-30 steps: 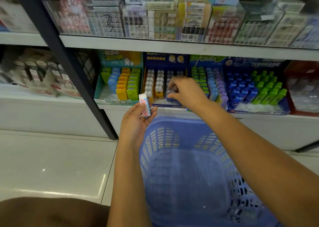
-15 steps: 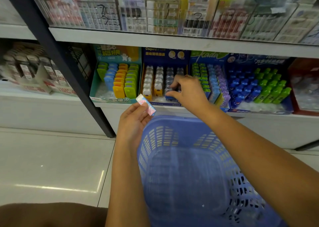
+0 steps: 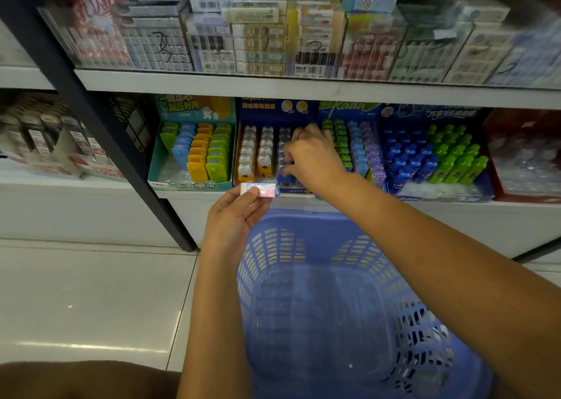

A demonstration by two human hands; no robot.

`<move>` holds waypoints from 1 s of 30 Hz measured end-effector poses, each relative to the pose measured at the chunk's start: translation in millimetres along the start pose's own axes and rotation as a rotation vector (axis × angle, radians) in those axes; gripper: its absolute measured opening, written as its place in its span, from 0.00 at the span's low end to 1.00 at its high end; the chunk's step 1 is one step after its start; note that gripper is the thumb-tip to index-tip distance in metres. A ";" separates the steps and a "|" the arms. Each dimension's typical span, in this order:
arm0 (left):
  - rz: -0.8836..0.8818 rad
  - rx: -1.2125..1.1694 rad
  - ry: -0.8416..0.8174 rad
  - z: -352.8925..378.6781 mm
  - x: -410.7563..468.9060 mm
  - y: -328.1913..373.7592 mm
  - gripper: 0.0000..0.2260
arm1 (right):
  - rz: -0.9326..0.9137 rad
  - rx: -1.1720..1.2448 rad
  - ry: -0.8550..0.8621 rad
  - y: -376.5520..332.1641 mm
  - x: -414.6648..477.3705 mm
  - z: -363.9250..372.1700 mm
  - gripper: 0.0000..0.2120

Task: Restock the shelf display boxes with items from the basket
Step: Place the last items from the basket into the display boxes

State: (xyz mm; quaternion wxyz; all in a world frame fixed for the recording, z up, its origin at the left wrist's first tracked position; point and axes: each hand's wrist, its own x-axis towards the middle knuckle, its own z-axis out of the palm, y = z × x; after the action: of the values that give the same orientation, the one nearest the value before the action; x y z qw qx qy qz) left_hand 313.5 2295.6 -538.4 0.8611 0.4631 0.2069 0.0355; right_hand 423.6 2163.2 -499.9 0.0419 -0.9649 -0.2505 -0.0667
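The right hand is in the blue box on the shelf. Its fingers are bent down and the fingertips pinch a small item at the front of the third row. Whether the item already sits fully in its place cannot be told, because the fingers cover it. The left hand hovers just above the far rim of the basket and holds an eraser between the thumb and the bent fingers, with its long side level.

The step in hand seems to be the seating of the item into its row. To do it well, the right hand should push the item straight down and back until it leans on the one behind, so that the neighbour rows are not knocked over. The fingers should open only a little when they let go, because the rows stand close together. The eraser does not look like the goods of this box, so it probably belongs to another one. The basket looks almost empty, so the task is likely near its end
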 end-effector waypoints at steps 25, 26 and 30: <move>0.563 1.370 -0.385 81.3 -10.0 -67.1 0.22 | 0.275 0.662 0.352 106.9 -100.6 -32.5 0.06; 0.576 1.406 -0.385 80.4 -8.4 -70.7 0.23 | 0.255 0.612 0.293 108.1 -95.9 -31.0 0.07; 0.612 1.468 -0.372 75.0 -3.5 -79.1 0.26 | 0.162 0.462 0.150 110.7 -82.5 -27.5 0.09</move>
State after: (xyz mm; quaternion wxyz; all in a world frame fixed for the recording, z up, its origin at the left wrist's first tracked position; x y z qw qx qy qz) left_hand 329.2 2191.0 -565.1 0.3108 0.9435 -0.1047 0.0471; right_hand 403.4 2024.2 -490.4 0.2850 -0.9390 -0.1771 -0.0754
